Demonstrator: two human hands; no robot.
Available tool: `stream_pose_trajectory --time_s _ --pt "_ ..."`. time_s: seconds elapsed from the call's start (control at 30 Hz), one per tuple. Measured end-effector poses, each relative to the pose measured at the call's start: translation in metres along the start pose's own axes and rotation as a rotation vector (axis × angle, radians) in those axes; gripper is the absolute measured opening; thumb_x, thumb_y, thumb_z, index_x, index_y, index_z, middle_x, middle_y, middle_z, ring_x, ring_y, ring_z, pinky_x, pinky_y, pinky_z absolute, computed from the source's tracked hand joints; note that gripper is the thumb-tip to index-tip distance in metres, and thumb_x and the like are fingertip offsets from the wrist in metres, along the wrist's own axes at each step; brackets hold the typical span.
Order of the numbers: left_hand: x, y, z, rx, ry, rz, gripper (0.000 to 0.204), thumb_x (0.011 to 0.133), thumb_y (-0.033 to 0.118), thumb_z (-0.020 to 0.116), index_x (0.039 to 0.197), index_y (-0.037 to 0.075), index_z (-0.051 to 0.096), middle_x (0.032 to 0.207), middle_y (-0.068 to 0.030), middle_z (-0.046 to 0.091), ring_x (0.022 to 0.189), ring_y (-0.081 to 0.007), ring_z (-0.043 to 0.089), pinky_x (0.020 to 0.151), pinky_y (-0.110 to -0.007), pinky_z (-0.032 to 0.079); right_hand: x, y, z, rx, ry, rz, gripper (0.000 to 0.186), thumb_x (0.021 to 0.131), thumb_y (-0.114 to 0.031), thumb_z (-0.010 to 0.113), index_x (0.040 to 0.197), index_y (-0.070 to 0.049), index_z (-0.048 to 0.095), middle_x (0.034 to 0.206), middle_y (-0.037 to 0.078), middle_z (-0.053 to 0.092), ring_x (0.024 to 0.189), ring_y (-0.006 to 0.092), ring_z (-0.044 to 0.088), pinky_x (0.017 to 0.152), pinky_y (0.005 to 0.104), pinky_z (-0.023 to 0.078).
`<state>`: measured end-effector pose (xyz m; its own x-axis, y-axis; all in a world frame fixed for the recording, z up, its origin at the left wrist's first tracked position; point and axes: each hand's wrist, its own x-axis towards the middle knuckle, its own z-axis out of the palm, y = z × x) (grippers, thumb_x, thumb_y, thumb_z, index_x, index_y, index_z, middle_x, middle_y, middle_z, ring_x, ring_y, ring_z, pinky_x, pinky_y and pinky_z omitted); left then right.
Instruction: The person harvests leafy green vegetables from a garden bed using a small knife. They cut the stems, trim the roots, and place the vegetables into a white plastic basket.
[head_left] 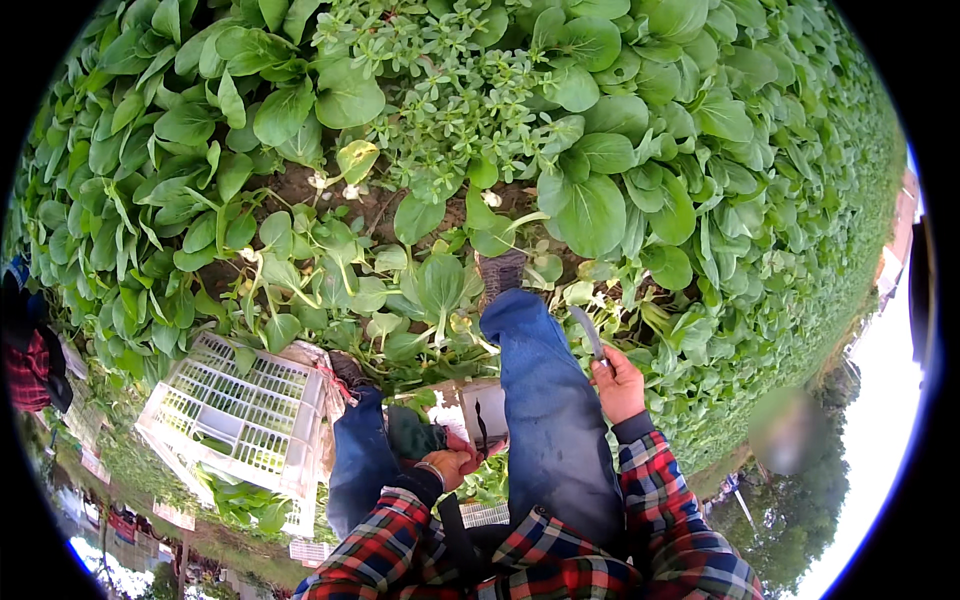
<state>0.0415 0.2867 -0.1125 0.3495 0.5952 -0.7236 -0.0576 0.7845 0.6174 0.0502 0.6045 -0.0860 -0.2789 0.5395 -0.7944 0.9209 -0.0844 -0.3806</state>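
My right hand [621, 386] is closed around the handle of a knife [588, 331], its blade pointing up and away, beside my right knee. Between my legs, my left hand [449, 467] is closed on a pinkish-red piece of cloth [464, 450]; part of the grip is hidden. Next to it are a dark green bundle [412, 434] and a white box-like thing [485, 412] with a dark strip on it. Ahead of my knees, leafy green vegetables [440, 290] grow, and some cut leaves and pale stubs [490, 199] lie on the soil.
A white plastic crate [235, 410] stands tilted to my left, with greens [245, 503] by its lower side. Dense leafy plants [720, 200] fill the ground ahead and to the right. At the far left, a person in a red checked sleeve [27, 368] is partly visible.
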Motion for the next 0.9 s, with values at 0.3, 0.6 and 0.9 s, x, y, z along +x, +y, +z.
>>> stream_pose_trajectory --time_s 0.3,0.6,0.9 --pt "0.061 -0.022 -0.096 0.040 0.225 -0.208 0.029 0.062 0.014 0.058 0.091 0.009 0.054 0.083 -0.0147 0.059 0.081 -0.0309 0.056 0.072 -0.036 0.045 0.038 0.023 -0.014 0.287 0.083 0.306 0.018 0.081 -0.006 0.050 0.098 -0.001 0.053 0.073 0.000 0.054 0.055 0.0052 0.049 0.049 0.0197 0.043" --pt "0.105 -0.002 -0.204 0.280 -0.248 -0.145 0.034 0.063 0.033 0.063 0.082 0.006 0.054 0.074 -0.0155 0.058 0.072 -0.0314 0.057 0.065 -0.036 0.045 0.121 0.105 0.023 0.892 0.695 0.578 0.015 0.083 -0.014 0.046 0.095 -0.005 0.047 0.077 0.006 0.057 0.057 0.0142 0.053 0.042 0.0246 0.040" --pt "0.177 0.082 -0.275 0.625 -0.370 0.104 0.034 0.069 0.036 0.060 0.089 0.009 0.054 0.073 -0.0114 0.058 0.071 -0.0285 0.057 0.061 -0.036 0.044 0.215 0.197 0.049 1.470 0.525 0.342 0.022 0.084 -0.029 0.039 0.079 -0.010 0.048 0.062 0.002 0.051 0.040 0.0134 0.042 0.030 0.0256 0.025"
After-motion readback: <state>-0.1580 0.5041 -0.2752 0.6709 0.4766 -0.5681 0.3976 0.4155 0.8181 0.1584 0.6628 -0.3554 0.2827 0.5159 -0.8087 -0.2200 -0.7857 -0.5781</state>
